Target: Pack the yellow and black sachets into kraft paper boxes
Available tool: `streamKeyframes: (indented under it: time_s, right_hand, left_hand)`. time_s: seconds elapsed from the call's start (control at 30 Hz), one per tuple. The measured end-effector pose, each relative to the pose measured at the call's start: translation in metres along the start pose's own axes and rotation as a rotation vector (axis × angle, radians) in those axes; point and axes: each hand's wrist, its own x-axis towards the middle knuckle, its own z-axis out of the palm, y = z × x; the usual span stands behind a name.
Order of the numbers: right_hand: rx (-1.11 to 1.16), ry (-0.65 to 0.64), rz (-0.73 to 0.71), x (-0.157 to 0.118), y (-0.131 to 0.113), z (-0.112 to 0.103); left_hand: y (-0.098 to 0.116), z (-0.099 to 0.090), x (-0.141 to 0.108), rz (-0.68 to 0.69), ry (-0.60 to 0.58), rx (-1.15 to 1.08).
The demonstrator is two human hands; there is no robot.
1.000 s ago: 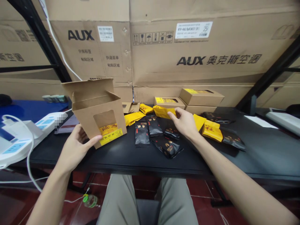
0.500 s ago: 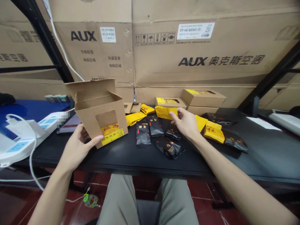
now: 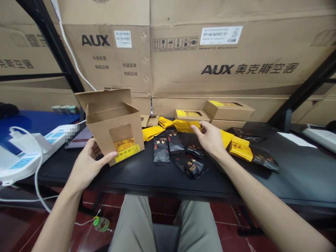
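Head view: the left hand (image 3: 88, 164) is gripping the box (image 3: 105, 133), thumb on its front, probably steadying it mouth-up; the right hand (image 3: 211, 137) is pinching a yellow packet (image 3: 186, 125) by its end; black packets (image 3: 161, 152) are lying between the hands, probably for easy reach.

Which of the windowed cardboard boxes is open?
The box held in the left hand: its flap stands above the open top, whereas the two windowed boxes at the back show no raised flap.
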Motion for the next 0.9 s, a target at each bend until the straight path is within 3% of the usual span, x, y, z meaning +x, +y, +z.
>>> streamKeyframes:
  time_s: [0.37, 0.6, 0.77, 0.9]
  right_hand:
    - [-0.088, 0.037, 0.020, 0.002, 0.000, -0.003]
    - [-0.006, 0.071, 0.026, 0.002, -0.001, -0.003]
    - [0.118, 0.169, 0.045, 0.007, 0.005, -0.011]
    - [0.411, 0.247, -0.009, 0.012, -0.010, -0.032]
  left_hand:
    - [-0.005, 0.000, 0.002, 0.016, 0.012, -0.009]
    - [-0.001, 0.000, 0.000, 0.014, 0.006, -0.002]
    - [-0.002, 0.000, 0.001, 0.017, 0.001, 0.016]
    - [-0.003, -0.001, 0.003, 0.039, -0.031, 0.024]
